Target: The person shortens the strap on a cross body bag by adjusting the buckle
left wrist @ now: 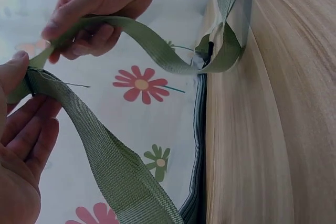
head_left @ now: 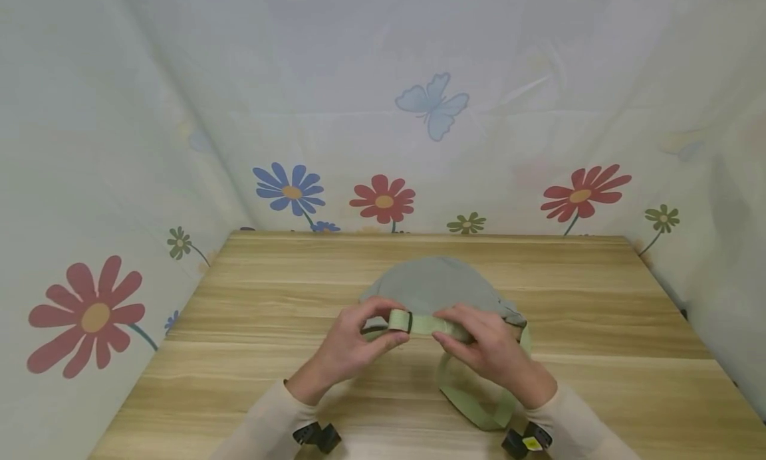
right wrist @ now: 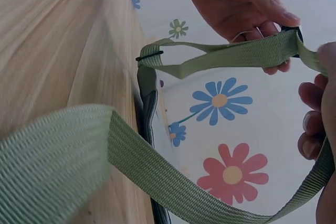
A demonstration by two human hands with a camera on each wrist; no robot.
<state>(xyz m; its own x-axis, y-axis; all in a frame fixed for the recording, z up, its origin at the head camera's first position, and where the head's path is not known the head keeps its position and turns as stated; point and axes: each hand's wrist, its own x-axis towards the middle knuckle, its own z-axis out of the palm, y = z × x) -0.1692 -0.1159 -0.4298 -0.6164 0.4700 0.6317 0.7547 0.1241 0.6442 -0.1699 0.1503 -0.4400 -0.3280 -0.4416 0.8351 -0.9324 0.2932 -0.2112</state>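
A grey-green bag [head_left: 439, 284] with a rounded top lies on the wooden table. Its light green webbing strap [head_left: 426, 325] is raised in front of it and stretches between both hands. My left hand [head_left: 353, 337] pinches the strap right at a black slide buckle [head_left: 409, 322], thumb below and fingers above. With thumb and fingers, my right hand [head_left: 487, 344] grips the strap a short way to the right. From there a loose loop of strap [head_left: 473, 407] hangs down to the table. A loose thread trails from the strap near the buckle in the left wrist view.
The wooden table [head_left: 269, 294] reaches back to a white curtain [head_left: 335, 114] printed with flowers and a butterfly. More of that cloth stands along the left and right sides. Each wrist carries a small black camera [head_left: 317, 437].
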